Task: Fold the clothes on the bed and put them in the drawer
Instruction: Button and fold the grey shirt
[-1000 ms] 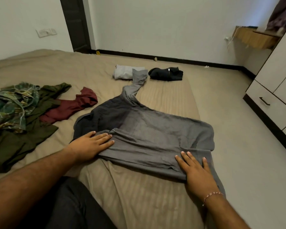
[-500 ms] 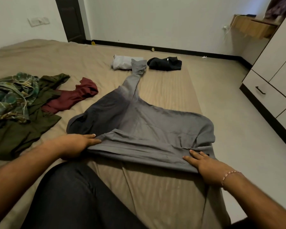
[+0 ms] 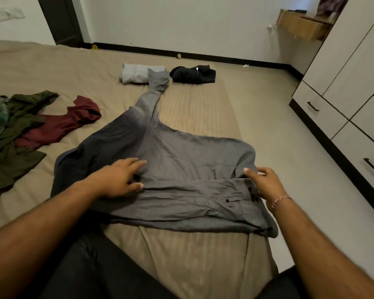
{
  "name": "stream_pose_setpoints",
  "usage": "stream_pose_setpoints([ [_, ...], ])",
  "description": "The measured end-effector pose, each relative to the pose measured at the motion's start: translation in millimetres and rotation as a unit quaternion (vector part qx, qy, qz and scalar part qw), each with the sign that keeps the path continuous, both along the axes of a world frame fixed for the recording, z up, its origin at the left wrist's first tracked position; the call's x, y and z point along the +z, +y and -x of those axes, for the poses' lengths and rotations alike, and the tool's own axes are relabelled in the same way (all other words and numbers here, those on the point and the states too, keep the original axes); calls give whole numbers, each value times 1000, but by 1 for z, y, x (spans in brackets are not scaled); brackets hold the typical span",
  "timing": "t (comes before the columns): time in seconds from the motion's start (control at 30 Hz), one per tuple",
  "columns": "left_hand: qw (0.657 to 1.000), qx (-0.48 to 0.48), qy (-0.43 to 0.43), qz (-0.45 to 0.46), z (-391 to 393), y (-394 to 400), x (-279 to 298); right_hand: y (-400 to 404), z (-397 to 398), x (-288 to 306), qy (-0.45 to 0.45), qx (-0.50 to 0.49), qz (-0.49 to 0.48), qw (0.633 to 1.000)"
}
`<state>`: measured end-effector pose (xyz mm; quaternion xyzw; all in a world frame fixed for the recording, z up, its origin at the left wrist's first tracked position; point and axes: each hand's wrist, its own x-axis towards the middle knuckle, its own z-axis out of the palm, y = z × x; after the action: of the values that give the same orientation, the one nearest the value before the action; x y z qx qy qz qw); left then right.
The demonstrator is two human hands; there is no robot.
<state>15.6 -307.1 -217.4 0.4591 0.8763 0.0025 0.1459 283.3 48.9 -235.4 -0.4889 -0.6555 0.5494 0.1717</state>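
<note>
Two hands (image 3: 117, 180) (image 3: 266, 184) on one grey shirt (image 3: 181, 160); two folded piles (image 3: 138, 73) (image 3: 192, 74) beyond.

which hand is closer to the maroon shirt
Left. The left hand rests on the grey shirt, just right of the maroon shirt; the right hand holds the grey shirt's far right edge.

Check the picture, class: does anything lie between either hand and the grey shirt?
Nothing visible does. The left hand rests on the grey shirt, and the right hand grips its folded edge.
</note>
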Motion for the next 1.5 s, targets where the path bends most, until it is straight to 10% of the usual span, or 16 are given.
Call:
stream_pose_setpoints([
  [0.37,993,-103,35,42,39,52,-9,46,8,-15,-61,-162,-129,976],
  [0.53,988,-116,100,-23,74,119,11,58,53,3,-63,-3,-410,910],
  [0.83,991,-82,106,30,156,217,-12,119,149,-7,-219,279,-302,885],
  [1.17,964,-122,224,-72,157,169,36,125,134,20,-47,253,-333,907],
  [1.5,921,-220,304,-104,64,48,77,45,27,65,-21,297,-556,776],
])
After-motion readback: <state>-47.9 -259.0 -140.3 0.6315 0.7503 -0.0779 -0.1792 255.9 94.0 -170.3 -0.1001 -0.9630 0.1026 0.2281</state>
